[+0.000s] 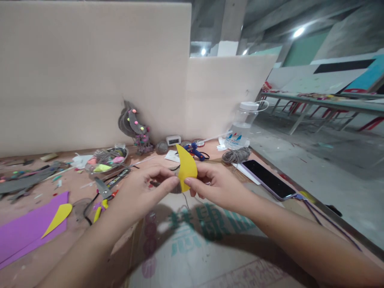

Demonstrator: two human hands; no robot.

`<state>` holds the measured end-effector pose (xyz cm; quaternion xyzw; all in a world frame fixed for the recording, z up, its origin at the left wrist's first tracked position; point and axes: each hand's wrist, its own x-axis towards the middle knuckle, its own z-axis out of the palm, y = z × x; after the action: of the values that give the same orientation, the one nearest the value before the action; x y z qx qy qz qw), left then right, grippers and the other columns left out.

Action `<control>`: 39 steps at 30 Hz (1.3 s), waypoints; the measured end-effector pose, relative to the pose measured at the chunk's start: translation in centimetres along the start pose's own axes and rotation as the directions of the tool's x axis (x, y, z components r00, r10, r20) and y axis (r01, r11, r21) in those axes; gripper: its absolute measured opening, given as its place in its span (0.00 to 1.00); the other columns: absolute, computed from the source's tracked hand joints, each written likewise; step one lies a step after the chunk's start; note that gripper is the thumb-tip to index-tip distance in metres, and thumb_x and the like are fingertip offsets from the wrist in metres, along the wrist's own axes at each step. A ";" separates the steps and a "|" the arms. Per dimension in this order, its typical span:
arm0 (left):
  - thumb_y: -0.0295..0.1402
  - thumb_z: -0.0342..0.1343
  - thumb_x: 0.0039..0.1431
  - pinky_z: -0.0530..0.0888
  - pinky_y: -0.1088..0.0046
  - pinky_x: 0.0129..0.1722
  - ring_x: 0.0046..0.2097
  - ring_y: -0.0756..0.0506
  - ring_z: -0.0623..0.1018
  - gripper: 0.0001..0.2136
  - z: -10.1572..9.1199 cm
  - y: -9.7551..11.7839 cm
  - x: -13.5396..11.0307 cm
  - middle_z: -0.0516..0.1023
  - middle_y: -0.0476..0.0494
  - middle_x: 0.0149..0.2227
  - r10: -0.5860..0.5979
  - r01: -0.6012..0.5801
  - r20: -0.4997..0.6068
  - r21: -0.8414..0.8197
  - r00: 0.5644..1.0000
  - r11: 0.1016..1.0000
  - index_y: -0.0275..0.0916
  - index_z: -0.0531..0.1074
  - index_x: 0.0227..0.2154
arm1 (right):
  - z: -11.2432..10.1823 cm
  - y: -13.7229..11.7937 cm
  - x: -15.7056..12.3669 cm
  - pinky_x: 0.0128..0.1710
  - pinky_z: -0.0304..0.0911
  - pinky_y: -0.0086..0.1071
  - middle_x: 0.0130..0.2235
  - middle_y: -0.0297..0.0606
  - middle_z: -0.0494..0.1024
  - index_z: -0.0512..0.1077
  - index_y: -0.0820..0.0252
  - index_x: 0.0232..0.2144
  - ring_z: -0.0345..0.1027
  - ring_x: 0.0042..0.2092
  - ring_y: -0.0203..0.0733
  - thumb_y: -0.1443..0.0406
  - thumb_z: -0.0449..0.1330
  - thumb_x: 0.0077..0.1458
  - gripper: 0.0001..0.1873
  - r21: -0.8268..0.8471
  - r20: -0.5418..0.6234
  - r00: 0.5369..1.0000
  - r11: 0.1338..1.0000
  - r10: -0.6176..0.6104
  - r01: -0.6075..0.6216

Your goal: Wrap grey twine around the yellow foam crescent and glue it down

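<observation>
Left of the clear plastic bottle with a white lid [239,129] stands a small white digital clock [173,140]; to the bottle's front right lies a black-screened phone [268,179].

Free lane: over printed board [168,272], toward the body. Pliers [105,191] and scrap bowl [127,155] obstruct beyond left hand [151,185]; glue gun [194,150] ahead; yarn bundle [236,155], phone [268,179] obstruct right hand's [214,186] outer side.

One head-worn camera looks forward and down between the forearms, close above the left hand [150,188] and right hand [219,182] at mid-view. Across the table [27,278], it faces a pale board [90,72]; farther floor [300,154] shows rightward.
</observation>
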<state>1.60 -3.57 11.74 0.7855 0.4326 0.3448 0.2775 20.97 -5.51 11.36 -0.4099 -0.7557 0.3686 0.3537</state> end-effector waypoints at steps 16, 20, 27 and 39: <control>0.42 0.51 0.55 0.68 0.75 0.29 0.34 0.46 0.75 0.14 0.2 -0.2 0.2 0.79 0.47 0.30 -0.072 0.079 0.064 -0.115 0.995 0.990 0.40 0.76 0.28 | 1.1 0.9 0.6 0.18 0.58 0.22 0.20 0.30 0.69 0.66 0.63 0.26 0.59 0.18 0.26 0.57 0.59 0.51 0.14 0.397 -0.012 0.990 0.909 0.144 -0.128; 0.40 0.57 0.50 0.72 0.72 0.34 0.37 0.45 0.76 0.10 0.4 -0.8 0.4 0.79 0.47 0.33 -0.110 0.142 0.129 -0.273 0.986 0.952 0.41 0.75 0.31 | 1.0 0.8 0.5 0.18 0.59 0.22 0.21 0.29 0.69 0.67 0.63 0.30 0.61 0.19 0.27 0.57 0.59 0.50 0.14 0.401 -0.129 0.980 0.912 0.153 -0.090; 0.37 0.57 0.51 0.73 0.68 0.41 0.40 0.44 0.77 0.07 0.6 -0.4 0.2 0.80 0.45 0.36 -0.116 0.158 0.135 -0.373 0.984 0.914 0.40 0.75 0.31 | 0.7 0.7 0.3 0.19 0.60 0.24 0.23 0.32 0.69 0.67 0.63 0.27 0.61 0.20 0.28 0.53 0.57 0.52 0.17 0.439 -0.124 0.989 0.898 0.084 -0.021; 0.35 0.55 0.51 0.73 0.70 0.33 0.35 0.43 0.77 0.06 0.3 0.6 -0.3 0.80 0.46 0.30 -0.055 0.081 0.159 -0.163 0.986 0.983 0.42 0.77 0.27 | 0.5 0.1 0.3 0.21 0.61 0.23 0.23 0.29 0.68 0.68 0.63 0.27 0.61 0.22 0.28 0.57 0.61 0.48 0.14 0.487 -0.085 0.980 0.865 0.180 -0.117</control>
<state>1.99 -4.20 11.92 0.7681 0.4058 0.3087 0.3874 20.42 -5.35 11.09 -0.3893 -0.5828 0.5434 0.4621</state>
